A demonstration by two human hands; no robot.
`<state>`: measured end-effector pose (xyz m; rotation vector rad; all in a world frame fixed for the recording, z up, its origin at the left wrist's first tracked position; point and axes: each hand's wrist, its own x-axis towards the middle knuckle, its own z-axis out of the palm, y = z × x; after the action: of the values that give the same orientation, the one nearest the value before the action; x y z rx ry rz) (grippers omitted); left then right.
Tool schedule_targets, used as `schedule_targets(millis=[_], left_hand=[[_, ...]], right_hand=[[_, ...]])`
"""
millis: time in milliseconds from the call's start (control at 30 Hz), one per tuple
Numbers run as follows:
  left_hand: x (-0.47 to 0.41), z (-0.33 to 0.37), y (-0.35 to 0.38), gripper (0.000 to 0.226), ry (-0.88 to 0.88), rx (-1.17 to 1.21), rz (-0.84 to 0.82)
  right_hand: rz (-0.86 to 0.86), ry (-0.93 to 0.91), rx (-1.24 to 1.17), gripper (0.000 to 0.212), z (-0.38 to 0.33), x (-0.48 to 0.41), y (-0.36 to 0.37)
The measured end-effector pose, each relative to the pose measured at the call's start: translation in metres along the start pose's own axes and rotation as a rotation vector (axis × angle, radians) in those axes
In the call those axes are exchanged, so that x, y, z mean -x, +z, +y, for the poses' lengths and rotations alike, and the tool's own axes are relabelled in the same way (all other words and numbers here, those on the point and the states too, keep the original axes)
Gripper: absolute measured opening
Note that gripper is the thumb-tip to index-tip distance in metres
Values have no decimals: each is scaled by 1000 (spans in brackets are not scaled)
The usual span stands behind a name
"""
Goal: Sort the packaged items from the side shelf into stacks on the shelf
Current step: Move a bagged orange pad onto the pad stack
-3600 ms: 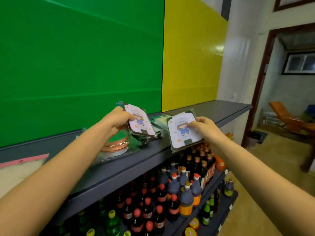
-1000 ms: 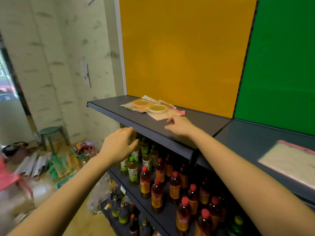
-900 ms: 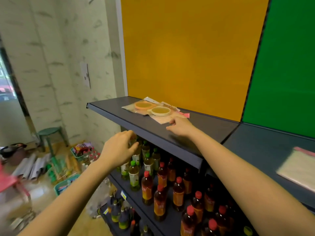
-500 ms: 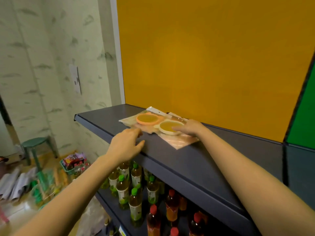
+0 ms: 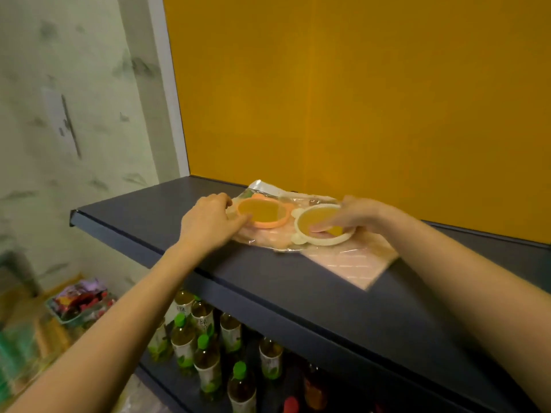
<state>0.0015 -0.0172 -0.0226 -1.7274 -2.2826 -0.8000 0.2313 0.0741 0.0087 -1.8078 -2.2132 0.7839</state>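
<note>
Two round bear-eared items in clear wrappers lie side by side on the dark shelf [image 5: 167, 216] in front of the yellow panel. My left hand [image 5: 208, 223] rests on the left edge of the orange-rimmed packaged item [image 5: 262, 212], fingers touching its rim. My right hand [image 5: 356, 214] grips the cream-rimmed packaged item [image 5: 320, 229], thumb across its face and fingers on its far rim. Both items sit on a flat pink packaged sheet [image 5: 356, 265].
The yellow back panel [image 5: 357, 99] rises right behind the items. Under the top shelf stand rows of green-capped tea bottles [image 5: 202, 347] and red-capped bottles. A basket of packets [image 5: 80, 305] sits on the floor at the left by the pale wall.
I turned from the green-backed shelf section to the yellow one. In the last second both hands reached forward onto the two round packaged items; the right hand closed on the cream one.
</note>
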Motion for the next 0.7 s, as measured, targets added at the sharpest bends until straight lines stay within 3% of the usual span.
schedule_targets(millis=[100,233,300,533,700], left_hand=[[-29,-8,4,83,-27,-32,-221],[-55,-5,9,83,-8,-22,-412],[-61,-3,12,85,-21,60,-473],[-90,-21,14,63,-59,587,-669],[-87,-19,8,34,120,973,-638]], right_hand=[[14,79,-144,45,7,3,-16],[80,212,-490,27,20,9,-26],[147,253,-584,24,23,14,-26],[287,319,-867,15,34,40,-11],[447,236,-898,15,32,71,14]])
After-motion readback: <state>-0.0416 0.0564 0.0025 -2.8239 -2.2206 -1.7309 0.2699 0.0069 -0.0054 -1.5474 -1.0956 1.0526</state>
